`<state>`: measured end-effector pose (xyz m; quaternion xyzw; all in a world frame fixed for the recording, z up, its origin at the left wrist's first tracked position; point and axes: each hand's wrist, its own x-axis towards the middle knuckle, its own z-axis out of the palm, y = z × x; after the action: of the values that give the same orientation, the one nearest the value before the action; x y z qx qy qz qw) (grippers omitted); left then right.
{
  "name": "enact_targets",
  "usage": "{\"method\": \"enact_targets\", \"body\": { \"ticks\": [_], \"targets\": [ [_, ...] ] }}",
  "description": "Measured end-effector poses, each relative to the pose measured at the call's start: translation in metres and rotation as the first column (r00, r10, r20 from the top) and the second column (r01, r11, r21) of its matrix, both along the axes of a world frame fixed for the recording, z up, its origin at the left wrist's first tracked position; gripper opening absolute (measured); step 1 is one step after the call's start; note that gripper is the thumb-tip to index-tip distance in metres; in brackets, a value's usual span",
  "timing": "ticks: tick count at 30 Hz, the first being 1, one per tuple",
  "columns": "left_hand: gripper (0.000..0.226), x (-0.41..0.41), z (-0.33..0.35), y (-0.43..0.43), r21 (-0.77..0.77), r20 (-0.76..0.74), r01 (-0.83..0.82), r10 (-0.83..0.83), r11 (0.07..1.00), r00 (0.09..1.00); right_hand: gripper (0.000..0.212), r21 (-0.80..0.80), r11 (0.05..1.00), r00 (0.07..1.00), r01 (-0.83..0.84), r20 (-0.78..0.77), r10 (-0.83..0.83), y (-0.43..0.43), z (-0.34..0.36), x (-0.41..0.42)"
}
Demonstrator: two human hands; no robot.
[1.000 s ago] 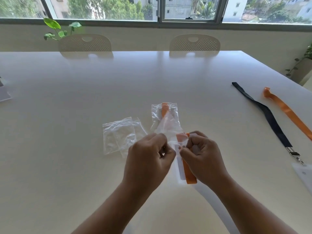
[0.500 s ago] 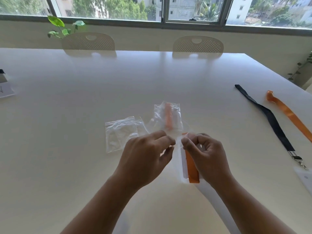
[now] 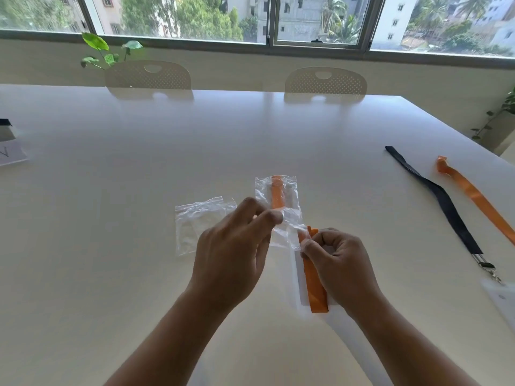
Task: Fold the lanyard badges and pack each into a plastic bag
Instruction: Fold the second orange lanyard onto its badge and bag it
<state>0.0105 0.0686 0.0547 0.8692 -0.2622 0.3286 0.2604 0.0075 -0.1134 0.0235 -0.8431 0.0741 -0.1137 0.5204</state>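
Observation:
A folded orange lanyard badge [image 3: 315, 285] lies half inside a clear plastic bag [image 3: 281, 215] at the table's middle, its far end showing through the plastic and its near end sticking out. My left hand [image 3: 237, 246] pinches the left side of the bag's mouth. My right hand [image 3: 334, 260] pinches the right side of the mouth and rests on the lanyard and its white card. Spare clear bags [image 3: 195, 227] lie flat just left of my left hand.
A dark blue lanyard [image 3: 443, 207] with a metal clip and a white card lies at the right. An orange lanyard [image 3: 479, 199] lies beside it near the table's right edge. Papers [image 3: 11, 154] sit at the far left. Two chairs stand behind the table.
My hands have drawn apart, the left up and the right down, spreading the bag's mouth. The bag has settled flatter over the lanyard's far end.

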Motion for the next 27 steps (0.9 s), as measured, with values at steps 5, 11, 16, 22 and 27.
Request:
{"method": "enact_targets", "body": {
  "ticks": [5,11,16,22,27],
  "targets": [
    [0.015,0.003,0.003,0.005,0.136,-0.02,0.039,-0.037,0.99,0.999,0.026,0.054,0.999,1.0,0.006,0.02,-0.007,0.002,0.008,-0.002],
    [0.028,0.005,0.002,0.012,0.168,-0.145,0.101,-0.077,0.981,0.986,0.023,0.14,0.988,0.997,0.067,0.027,-0.071,-0.002,0.014,0.001],
    [0.007,0.01,0.0,0.013,0.101,-0.083,0.06,-0.051,0.993,0.995,0.02,0.222,0.975,0.999,0.023,0.021,-0.028,-0.003,0.014,0.0],
    [0.004,0.013,-0.001,0.014,-0.071,-0.104,-0.045,0.038,0.996,0.994,0.021,0.239,0.968,0.993,-0.072,0.108,0.047,-0.01,0.019,0.001],
    [0.004,0.014,-0.003,0.015,-0.074,-0.137,-0.045,0.035,0.996,0.99,0.04,0.27,0.96,0.968,-0.078,0.251,0.008,-0.024,0.039,0.004]
  ]
}}
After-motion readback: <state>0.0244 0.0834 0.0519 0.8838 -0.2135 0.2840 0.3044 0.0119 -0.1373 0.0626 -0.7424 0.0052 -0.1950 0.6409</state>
